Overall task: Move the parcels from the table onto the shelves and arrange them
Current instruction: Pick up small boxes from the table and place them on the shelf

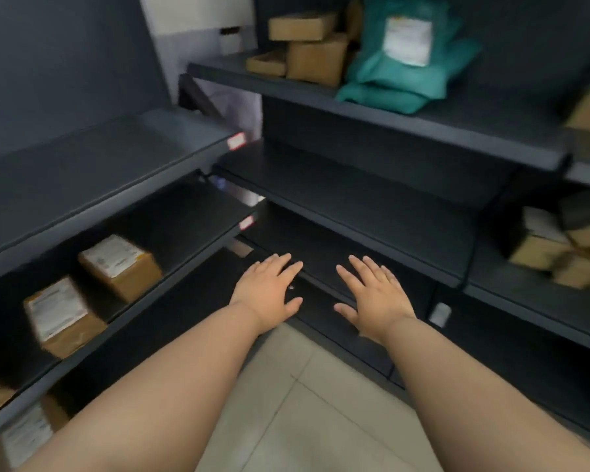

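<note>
Left hand [268, 289] and right hand [372, 294] were spread, empty, over the low shelf [372, 233]; the next parcel likely warranted two-handed, label-up placement.

Both hands [321, 291] outstretched, palms down, fingers straight

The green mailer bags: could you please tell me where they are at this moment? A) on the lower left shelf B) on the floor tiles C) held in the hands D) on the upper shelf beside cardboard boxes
D: the green mailer bags lie on the upper shelf right of the cardboard boxes, while the left hand and right hand are flat and hold nothing.
</note>
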